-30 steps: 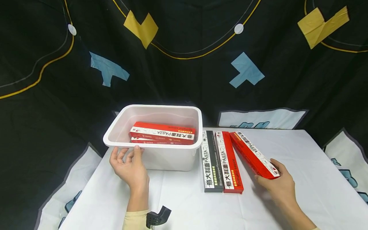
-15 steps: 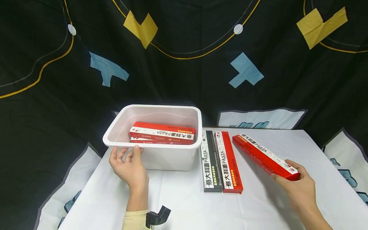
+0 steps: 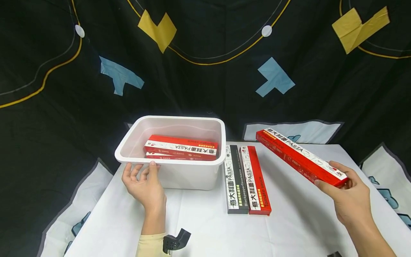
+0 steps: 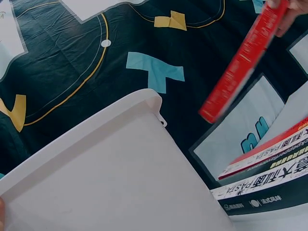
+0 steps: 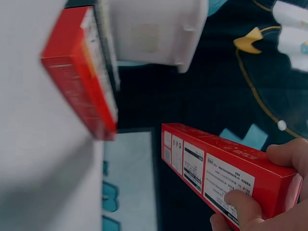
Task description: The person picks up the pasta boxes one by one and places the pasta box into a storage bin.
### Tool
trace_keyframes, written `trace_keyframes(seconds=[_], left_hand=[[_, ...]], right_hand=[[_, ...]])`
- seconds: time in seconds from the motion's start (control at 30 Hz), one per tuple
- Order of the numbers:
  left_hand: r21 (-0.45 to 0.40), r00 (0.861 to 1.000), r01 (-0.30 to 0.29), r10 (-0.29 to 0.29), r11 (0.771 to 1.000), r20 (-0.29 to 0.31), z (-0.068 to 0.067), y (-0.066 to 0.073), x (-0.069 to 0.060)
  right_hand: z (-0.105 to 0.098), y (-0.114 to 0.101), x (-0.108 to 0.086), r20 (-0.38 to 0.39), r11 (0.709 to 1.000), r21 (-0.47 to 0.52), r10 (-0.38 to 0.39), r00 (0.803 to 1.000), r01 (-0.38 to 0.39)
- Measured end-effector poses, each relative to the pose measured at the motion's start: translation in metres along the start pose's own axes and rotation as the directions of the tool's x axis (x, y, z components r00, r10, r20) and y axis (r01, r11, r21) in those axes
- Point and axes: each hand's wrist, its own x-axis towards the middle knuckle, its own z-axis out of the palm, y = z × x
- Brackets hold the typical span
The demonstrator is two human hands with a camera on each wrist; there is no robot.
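At the right, my right hand point(image 3: 353, 196) grips the near end of a red pasta box point(image 3: 298, 157), raised above the table and slanting away to the left. The right wrist view shows the box point(image 5: 207, 168) pinched between thumb and fingers. My left hand point(image 3: 146, 187) has curled fingers under the front rim of a white bin point(image 3: 189, 176). Two red pasta boxes point(image 3: 181, 147) lie stacked inside the bin. A black pasta box point(image 3: 236, 180) and another red box point(image 3: 255, 180) lie side by side on the table, right of the bin.
A white cloth covers the table point(image 3: 208, 228). Behind it hangs a dark curtain point(image 3: 205, 92) with yellow and blue shapes. The bin stands near the table's back left edge.
The red box in my right hand has risen off the table and moved right, away from the two boxes lying there. My left hand and the bin have stayed in place.
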Motion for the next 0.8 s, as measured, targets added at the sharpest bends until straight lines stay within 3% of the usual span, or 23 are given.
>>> trace_keyframes(seconds=[0.17,0.3,0.47,0.6,0.8], left_hand=[[-0.003,1.0,-0.002,0.002,1.0,-0.001,0.0,0.001,0.0],[0.0,1.0,0.003,-0.003,1.0,-0.003,0.0,0.002,0.0],[0.009,1.0,0.003,-0.003,1.0,-0.004,0.002,0.001,0.0],[0.013,1.0,0.005,-0.005,1.0,-0.004,0.002,0.002,0.001],[0.011,1.0,0.016,-0.016,1.0,-0.011,0.001,0.002,0.001]], right_hand=[[0.009,-0.02,0.003,0.069,0.967,0.207,-0.167,0.983,0.15],[0.024,-0.036,0.002,0.119,0.934,0.283,-0.261,0.958,0.219],[0.048,-0.052,0.0,0.202,0.909,0.341,-0.318,0.926,0.238],[0.068,-0.062,-0.001,0.283,0.896,0.375,-0.357,0.89,0.24],[0.102,-0.074,0.001,0.399,0.903,0.36,-0.378,0.835,0.236]])
